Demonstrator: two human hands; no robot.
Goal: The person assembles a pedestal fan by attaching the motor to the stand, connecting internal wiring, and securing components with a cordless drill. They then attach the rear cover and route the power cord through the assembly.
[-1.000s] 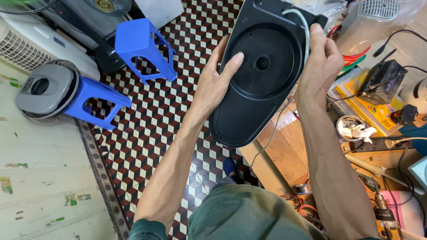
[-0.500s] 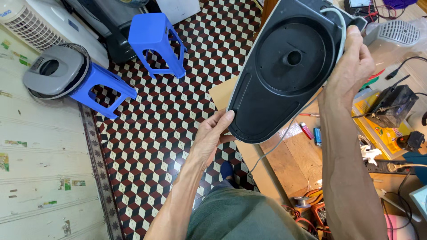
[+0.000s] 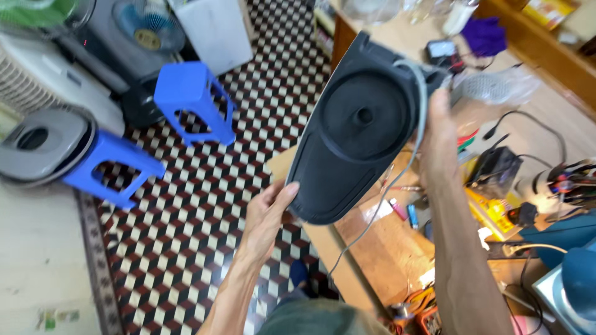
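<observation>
I hold a large black plastic housing (image 3: 357, 133), oval with a round recessed disc and a centre hole, tilted up over the edge of a wooden workbench (image 3: 385, 242). My left hand (image 3: 270, 208) grips its lower rounded end. My right hand (image 3: 437, 133) grips its upper right edge, where a grey cable (image 3: 397, 180) leaves the housing and hangs down toward the bench.
Two blue plastic stools (image 3: 189, 99) stand on the patterned tile floor (image 3: 186, 217); one carries a grey round lid (image 3: 40, 146). Fans and a white appliance sit at the top left. The bench holds tools, a black charger (image 3: 493, 170), pens, wires and a blue device (image 3: 571, 279).
The housing has been lifted and tilted higher and rightward. My left hand slid from its side down to the lower end. The view shifted toward the bench.
</observation>
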